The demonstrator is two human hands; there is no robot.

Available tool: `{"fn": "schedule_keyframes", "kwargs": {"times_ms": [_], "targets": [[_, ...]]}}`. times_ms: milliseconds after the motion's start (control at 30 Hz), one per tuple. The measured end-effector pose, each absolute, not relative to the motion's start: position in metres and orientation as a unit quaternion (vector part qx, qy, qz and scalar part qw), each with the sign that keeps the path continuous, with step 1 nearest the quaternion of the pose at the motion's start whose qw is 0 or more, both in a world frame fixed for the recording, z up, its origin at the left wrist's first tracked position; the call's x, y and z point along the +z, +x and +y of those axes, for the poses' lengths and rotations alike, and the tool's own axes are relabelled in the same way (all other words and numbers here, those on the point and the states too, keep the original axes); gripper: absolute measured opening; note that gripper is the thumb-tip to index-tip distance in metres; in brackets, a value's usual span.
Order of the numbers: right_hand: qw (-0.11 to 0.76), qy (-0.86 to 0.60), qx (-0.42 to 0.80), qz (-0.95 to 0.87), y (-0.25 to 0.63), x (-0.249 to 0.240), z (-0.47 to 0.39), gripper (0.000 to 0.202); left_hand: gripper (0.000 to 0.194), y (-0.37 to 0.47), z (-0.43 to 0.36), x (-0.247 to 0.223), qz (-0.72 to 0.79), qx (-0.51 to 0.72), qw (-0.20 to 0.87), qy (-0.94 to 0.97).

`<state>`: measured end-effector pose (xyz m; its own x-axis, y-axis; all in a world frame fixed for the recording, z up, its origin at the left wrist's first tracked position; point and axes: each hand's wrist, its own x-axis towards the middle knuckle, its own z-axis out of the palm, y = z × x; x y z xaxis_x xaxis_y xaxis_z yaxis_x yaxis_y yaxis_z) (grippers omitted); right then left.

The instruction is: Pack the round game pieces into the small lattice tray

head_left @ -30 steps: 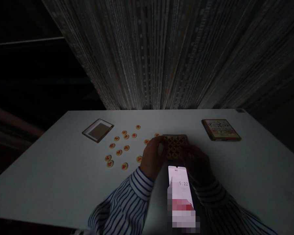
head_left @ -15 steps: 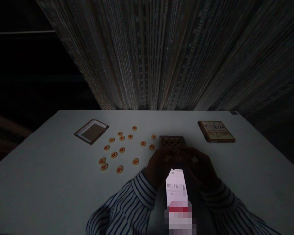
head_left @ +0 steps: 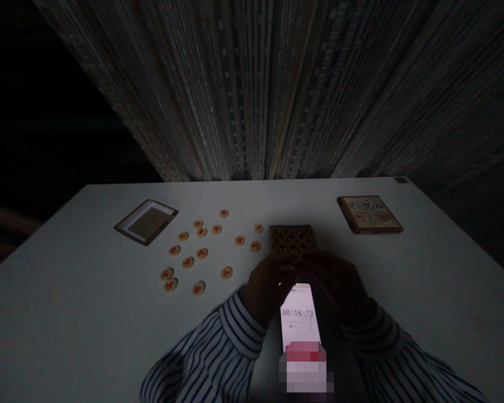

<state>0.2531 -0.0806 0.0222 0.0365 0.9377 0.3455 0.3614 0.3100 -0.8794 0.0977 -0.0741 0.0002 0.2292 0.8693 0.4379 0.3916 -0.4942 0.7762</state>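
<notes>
A dark tray (head_left: 293,230) filled with rows of round pieces lies on the white table in front of me. My left hand (head_left: 271,284) is at its near left edge, and my right hand (head_left: 340,282) is at its near right side. Their fingertips meet over the near part of the tray and cover it. The dim light hides what, if anything, the fingers hold. Just below the hands lies a lit phone (head_left: 299,313) showing a timer. Left of the tray, several round yellow pieces with red characters (head_left: 202,253) lie scattered.
An open box lid (head_left: 147,222) lies at the left of the table (head_left: 88,313). A flat box with a printed cover (head_left: 370,214) sits at the back right. A striped curtain (head_left: 252,89) hangs behind the table.
The camera view has shifted slightly, so the table items appear a little further up and left. My hands have drawn closer together at the near part of the tray, exposing more of its rows.
</notes>
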Motion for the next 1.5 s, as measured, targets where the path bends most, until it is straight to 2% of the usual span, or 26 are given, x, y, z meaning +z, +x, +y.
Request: {"fn": "schedule_keyframes", "kwargs": {"times_ms": [300, 500, 700, 933, 1500], "targets": [[0.517, -0.495, 0.329, -0.616, 0.252, 0.023, -0.083, 0.016, 0.013, 0.095, -0.072, 0.004, 0.462, 0.446, 0.321, 0.697], [0.513, -0.491, 0.333, -0.621, 0.254, 0.020, -0.083, 0.015, 0.015, 0.096, -0.071, 0.008, 0.456, 0.434, 0.403, 0.665], [0.491, -0.491, 0.298, -0.655, 0.254, 0.020, -0.083, 0.015, 0.018, 0.096, -0.071, 0.007, 0.470, 0.433, 0.469, 0.610], [0.461, -0.479, 0.203, -0.719, 0.254, 0.011, -0.082, 0.017, 0.018, 0.096, -0.070, 0.005, 0.450, 0.449, 0.538, 0.553], [0.452, -0.442, 0.146, -0.761, 0.259, 0.006, -0.080, 0.023, 0.020, 0.097, -0.070, 0.008, 0.473, 0.435, 0.542, 0.542]]}}
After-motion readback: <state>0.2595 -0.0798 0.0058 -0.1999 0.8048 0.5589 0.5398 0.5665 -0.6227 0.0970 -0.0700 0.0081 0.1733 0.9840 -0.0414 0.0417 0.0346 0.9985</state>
